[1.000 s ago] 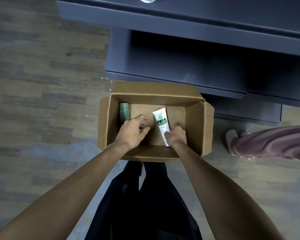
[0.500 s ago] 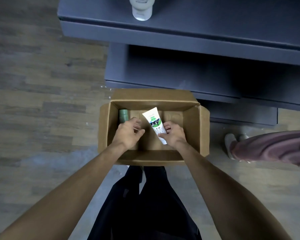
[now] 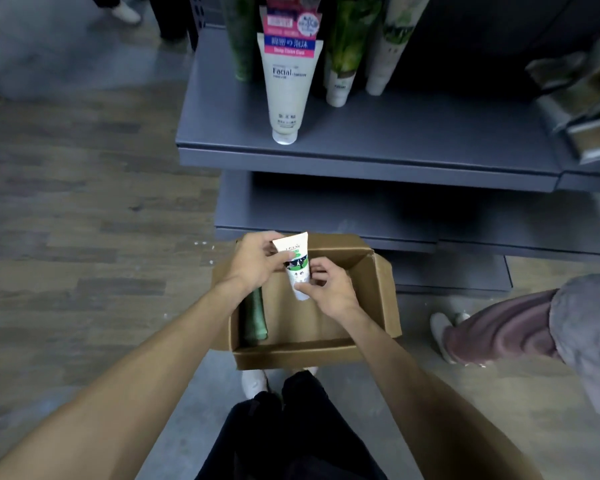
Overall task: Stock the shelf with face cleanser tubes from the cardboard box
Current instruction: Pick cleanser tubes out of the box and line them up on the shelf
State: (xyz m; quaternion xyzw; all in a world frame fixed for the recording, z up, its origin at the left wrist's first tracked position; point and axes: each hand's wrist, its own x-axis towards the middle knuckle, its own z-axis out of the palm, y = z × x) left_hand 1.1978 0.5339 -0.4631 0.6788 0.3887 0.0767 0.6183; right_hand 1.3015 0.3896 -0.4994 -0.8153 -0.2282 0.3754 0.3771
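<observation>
A white cleanser tube [image 3: 296, 263] with a green and black label is lifted above the open cardboard box [image 3: 378, 289] on the floor. My left hand [image 3: 255, 261] pinches its upper end and my right hand [image 3: 329, 289] holds its cap end. A green tube [image 3: 255, 317] lies along the box's left wall. The grey shelf [image 3: 378, 133] in front carries a tall white "Facial" tube [image 3: 286, 84] standing on its cap, with several more tubes behind it.
A lower grey shelf [image 3: 326, 209] sits just behind the box. Another person's leg in pink trousers [image 3: 499, 327] and a shoe stand at the right. Packaged goods [image 3: 582, 109] lie on the shelf's right end. Wood-look floor spreads to the left.
Both hands have raised the white tube out of the box; the left hand now grips its top. The view has tilted up, showing the shelf with standing tubes.
</observation>
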